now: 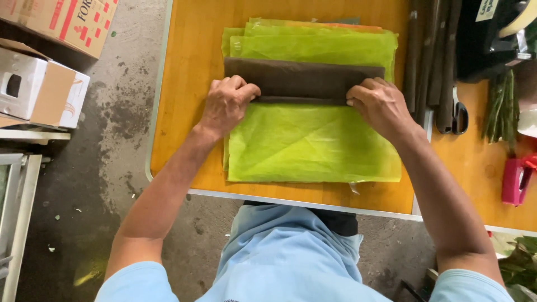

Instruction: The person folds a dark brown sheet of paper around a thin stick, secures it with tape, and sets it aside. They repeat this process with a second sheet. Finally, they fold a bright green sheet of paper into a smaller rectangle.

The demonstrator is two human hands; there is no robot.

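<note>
Head view: left hand (pixel 226 103) and right hand (pixel 380 103) clamped on brown folded sheet (pixel 302 81) ends; unsupported middle between grips likely sagging, dragging green sheets (pixel 307 145) beneath askew.

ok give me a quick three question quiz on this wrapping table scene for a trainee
1. True or false: both hands grip the brown folded sheet at its ends.
2. What colour are the sheets stacked under the brown one?
3. Multiple choice: what lies on the table just beyond the right hand? A) rolled brown sheets B) a hammer C) a cup

Key:
1. True: the left hand holds one end, the right hand the other.
2. Bright green.
3. A; black-handled scissors lie beside the rolls too.
</note>
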